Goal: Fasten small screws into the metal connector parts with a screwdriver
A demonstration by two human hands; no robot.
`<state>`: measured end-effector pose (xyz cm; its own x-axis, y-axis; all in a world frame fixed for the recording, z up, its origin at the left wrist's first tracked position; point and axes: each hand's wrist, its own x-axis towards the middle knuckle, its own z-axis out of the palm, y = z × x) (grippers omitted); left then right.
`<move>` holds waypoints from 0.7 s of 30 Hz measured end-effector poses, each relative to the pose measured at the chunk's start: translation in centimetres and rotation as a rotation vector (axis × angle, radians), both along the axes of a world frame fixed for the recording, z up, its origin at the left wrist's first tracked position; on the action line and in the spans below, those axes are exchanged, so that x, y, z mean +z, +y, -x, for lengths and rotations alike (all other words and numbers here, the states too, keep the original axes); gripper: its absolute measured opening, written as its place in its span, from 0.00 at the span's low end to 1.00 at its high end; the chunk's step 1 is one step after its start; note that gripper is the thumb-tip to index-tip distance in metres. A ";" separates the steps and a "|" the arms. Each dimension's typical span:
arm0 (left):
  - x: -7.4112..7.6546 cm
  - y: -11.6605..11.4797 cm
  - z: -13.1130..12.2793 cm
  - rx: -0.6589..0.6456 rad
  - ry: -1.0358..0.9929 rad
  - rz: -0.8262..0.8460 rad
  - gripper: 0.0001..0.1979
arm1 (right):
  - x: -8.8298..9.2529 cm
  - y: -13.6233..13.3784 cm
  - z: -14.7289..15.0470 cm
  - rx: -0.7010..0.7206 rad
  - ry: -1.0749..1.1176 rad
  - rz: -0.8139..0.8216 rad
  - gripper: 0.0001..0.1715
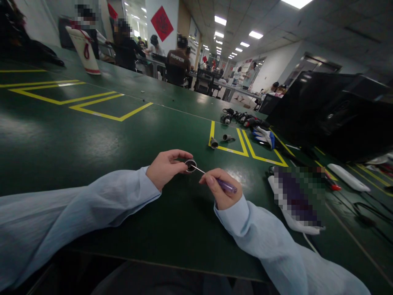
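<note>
Above the green table (116, 143), close to its near edge, the left hand (166, 169) pinches a round metal part (191, 169) between thumb and fingers, its open mouth turned toward the right hand (221, 190). That hand's fingers are wrapped around the purple handle of a screwdriver (227, 186), whose thin shaft slants leftward into the mouth; whether the tip is seated on anything inside is too small to tell, as is whether the part rests on the tabletop. For clean work here, the left grip should probably stay firm at the rim, with thumb and fingertips out of the shaft's path, so that a slip does not meet skin. Lining the shaft up with whatever lies inside the part, and pressing lightly before any turning, would likely spare the tip from skidding. Tilting the mouth toward the eyes should help too. Beyond the hands, two similar metal parts (214, 143) lie by a yellow tape outline (212, 129), well apart from the tool.
</note>
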<state>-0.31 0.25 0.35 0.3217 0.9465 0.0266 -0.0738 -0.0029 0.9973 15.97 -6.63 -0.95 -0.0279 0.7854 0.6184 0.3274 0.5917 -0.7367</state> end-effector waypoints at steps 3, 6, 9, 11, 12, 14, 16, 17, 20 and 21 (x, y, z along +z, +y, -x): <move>0.1 -0.1 -0.1 -0.009 0.014 -0.010 0.14 | 0.1 0.0 0.1 0.012 -0.116 -0.091 0.09; 0.2 -0.1 -0.1 -0.016 0.022 -0.022 0.14 | 0.1 0.1 0.0 0.005 -0.184 -0.157 0.08; 0.0 -0.1 -0.1 -0.029 0.029 -0.045 0.14 | 0.1 0.2 0.1 0.002 -0.248 -0.226 0.08; -0.1 -0.1 -0.1 -0.039 0.039 -0.065 0.14 | 0.2 0.2 0.2 0.005 -0.295 -0.268 0.07; -0.1 -0.2 -0.1 -0.042 0.047 -0.077 0.14 | 0.3 0.1 0.2 0.010 -0.320 -0.287 0.07; -0.1 -0.3 0.0 -0.038 0.065 -0.096 0.14 | 0.5 0.1 0.3 0.016 -0.368 -0.319 0.07; 0.0 -0.5 -0.1 -0.023 0.084 -0.112 0.13 | 0.7 0.0 0.3 0.021 -0.410 -0.346 0.07; 0.1 -0.5 -0.1 -0.013 0.090 -0.118 0.13 | 0.7 -0.1 0.4 0.024 -0.427 -0.354 0.07; 0.2 -0.6 -0.2 0.007 0.097 -0.128 0.12 | 0.9 -0.3 0.4 0.034 -0.458 -0.362 0.07; 0.2 -0.6 -0.3 0.008 0.097 -0.127 0.12 | 1.0 -0.3 0.5 0.034 -0.463 -0.363 0.07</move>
